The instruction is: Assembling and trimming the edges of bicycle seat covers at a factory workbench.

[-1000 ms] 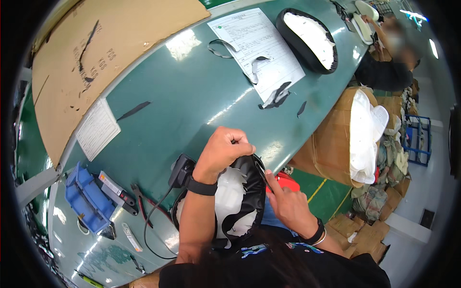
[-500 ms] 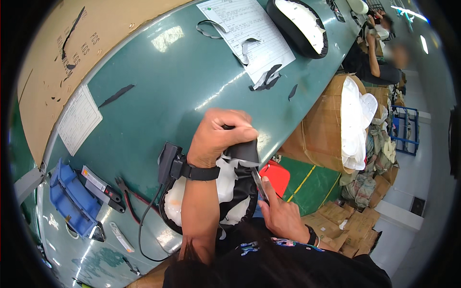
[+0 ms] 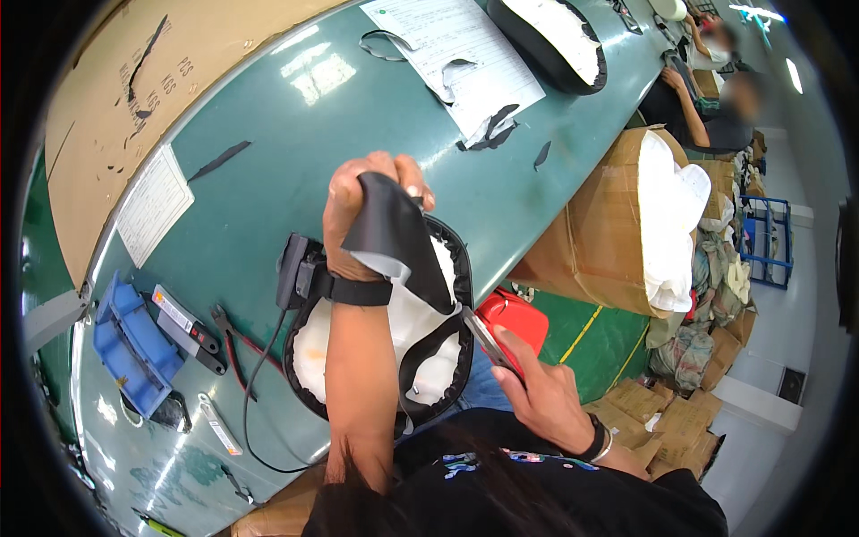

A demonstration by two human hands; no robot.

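Note:
A padded seat-like piece (image 3: 313,336) with a white underside and a gathered black rim lies at the table's near edge. My left hand (image 3: 338,215) is closed on a flap of smooth black cover material (image 3: 386,224), holding it up above the piece. Part of the piece is hidden under my left forearm. In my right hand (image 3: 548,396) is a slim cutter knife (image 3: 488,338), fingers wrapped around its handle. Its tip is at the right rim, close to where the black strip meets the edge; whether it touches cannot be made out.
Pliers (image 3: 234,349), a cutter (image 3: 188,331) and a blue tray (image 3: 134,340) lie at left. Black scraps (image 3: 492,130) rest on a paper sheet (image 3: 447,54) near another padded piece (image 3: 555,45). A red container (image 3: 514,318) and carton (image 3: 591,224) stand right; people sit beyond.
My left hand has moved up and left, lifting the black flap so more of it shows. My right hand, still holding the knife, has shifted slightly right and down.

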